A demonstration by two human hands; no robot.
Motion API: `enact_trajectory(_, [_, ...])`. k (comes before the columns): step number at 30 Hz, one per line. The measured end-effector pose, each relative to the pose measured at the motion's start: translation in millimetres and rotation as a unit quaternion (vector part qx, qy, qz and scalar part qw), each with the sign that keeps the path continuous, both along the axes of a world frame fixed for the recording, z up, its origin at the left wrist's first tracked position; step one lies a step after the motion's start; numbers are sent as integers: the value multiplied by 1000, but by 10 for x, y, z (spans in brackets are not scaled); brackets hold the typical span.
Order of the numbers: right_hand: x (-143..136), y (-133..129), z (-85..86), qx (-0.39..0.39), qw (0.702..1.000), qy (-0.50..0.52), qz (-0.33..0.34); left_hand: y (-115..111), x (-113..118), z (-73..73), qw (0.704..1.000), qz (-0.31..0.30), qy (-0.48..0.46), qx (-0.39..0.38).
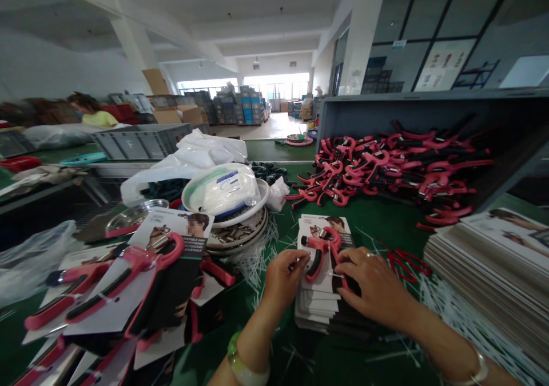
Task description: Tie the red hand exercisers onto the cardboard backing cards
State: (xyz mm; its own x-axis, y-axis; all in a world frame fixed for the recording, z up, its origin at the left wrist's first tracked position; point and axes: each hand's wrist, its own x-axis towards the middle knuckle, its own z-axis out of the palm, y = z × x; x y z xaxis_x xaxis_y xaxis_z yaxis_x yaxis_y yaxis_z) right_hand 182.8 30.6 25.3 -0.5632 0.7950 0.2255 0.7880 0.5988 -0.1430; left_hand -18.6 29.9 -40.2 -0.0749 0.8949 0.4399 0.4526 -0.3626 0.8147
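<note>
A pink and black hand grip strengthener [317, 265] lies on the top card of a stack of printed cards [315, 301] in front of me. My left hand [283, 280] is at its left handle, thumb and forefinger pinched together; what they hold is too small to make out. My right hand [375, 286] is closed over the right handle, its fingers bent and partly hiding it. A thin white cable tie [333, 274] crosses between the handles beside the right fingertips.
Carded grip strengtheners [141, 271] pile up at left. A tipped grey crate [429, 103] spills loose ones at right. Nearby are a card stack [463, 277], red-handled scissors [403, 265], loose cable ties [454, 317] and stacked bowls [193, 194]. A person [92, 110] is at far left.
</note>
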Motion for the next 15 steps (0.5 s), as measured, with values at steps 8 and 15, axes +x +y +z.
enact_trajectory(8, [-52, -1, -72, -12, 1000, 4, 7, -30, -15, 32, 1000, -18, 0, 10])
enact_trajectory(15, [-84, 73, -209, 0, 988, 153, 11, -20, 8, 59, 998, -67, 19, 7])
